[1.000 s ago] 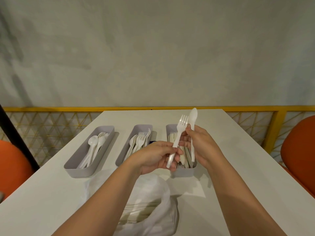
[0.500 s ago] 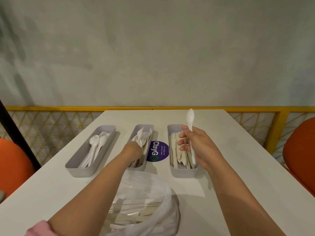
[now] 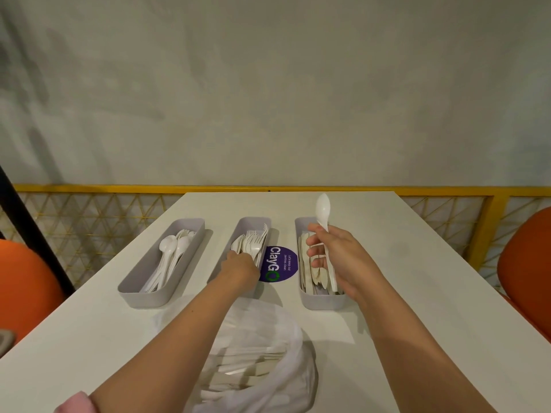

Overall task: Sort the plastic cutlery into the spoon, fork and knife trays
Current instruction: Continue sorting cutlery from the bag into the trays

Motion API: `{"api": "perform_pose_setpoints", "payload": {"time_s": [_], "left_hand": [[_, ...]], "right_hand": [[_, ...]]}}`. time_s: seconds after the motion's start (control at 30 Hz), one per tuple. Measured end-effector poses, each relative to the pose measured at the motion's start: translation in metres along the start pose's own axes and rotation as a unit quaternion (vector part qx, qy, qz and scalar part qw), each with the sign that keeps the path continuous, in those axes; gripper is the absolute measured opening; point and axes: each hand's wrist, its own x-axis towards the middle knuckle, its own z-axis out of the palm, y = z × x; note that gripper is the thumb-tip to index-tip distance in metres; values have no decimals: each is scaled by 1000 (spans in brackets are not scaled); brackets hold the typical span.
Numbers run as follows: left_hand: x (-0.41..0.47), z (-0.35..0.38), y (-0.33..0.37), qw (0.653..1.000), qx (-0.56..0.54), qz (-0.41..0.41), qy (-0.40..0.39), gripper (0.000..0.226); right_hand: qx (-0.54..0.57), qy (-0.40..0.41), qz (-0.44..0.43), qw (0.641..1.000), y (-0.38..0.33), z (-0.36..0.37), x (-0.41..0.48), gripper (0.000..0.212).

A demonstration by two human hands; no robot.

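- Head view, watched from my remote station: a white surface (image 3: 417,293) carries three grey oblong plastic trays side by side; the left tray (image 3: 140,296) holds white plastic spoons (image 3: 167,248), the middle tray (image 3: 253,221) white plastic forks (image 3: 253,242), the right tray (image 3: 322,303) pale plastic knives (image 3: 304,263).
- The left hand (image 3: 241,265) reaches into the middle tray over the fork handles; its fingers point down out of my sight, so I cannot tell whether they pinch anything.
- The right hand (image 3: 337,257) hovers over the right tray; its thumb and fingers (image 3: 316,251) pinch the handle of a single white plastic spoon (image 3: 323,210), bowl up, nearly upright.
- A round purple "ClayGO" sticker (image 3: 278,263) lies between the middle and right trays; a translucent white plastic bag (image 3: 268,338) of cutlery sits between the forearms.
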Motion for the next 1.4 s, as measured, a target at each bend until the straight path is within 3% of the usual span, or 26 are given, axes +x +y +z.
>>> {"api": "perform_pose_setpoints", "payload": {"time_s": [0.1,0.27,0.43,0.7,0.83,0.97,1.23,1.4], "left_hand": [[-8,-9,5,995,-92,48,2,31],[-42,-21,20,957,-250,144,-34,14],[-64,-28,28,909,-345,212,-95,19],[-60,-28,3,868,-436,208,-115,12],[-49,-37,-24,855,-491,161,-47,20],[-24,-48,-64,857,-509,46,63,25],[30,-58,-138,890,-386,-142,194,18],[29,-51,-147,931,-280,-157,174,30]], "right_hand": [[0,1,1,1000,2,5,0,27],[-7,-2,-2,1000,5,16,-3,34],[-3,-45,3,999,7,34,-7,34],[-5,-78,-25,997,3,55,-9,32],[-46,-95,-14,994,10,61,-4,32],[-77,-104,-2,992,16,65,-5,34],[-83,-155,4,984,21,80,-11,21],[-105,-196,-5,975,25,86,-14,18]]}}
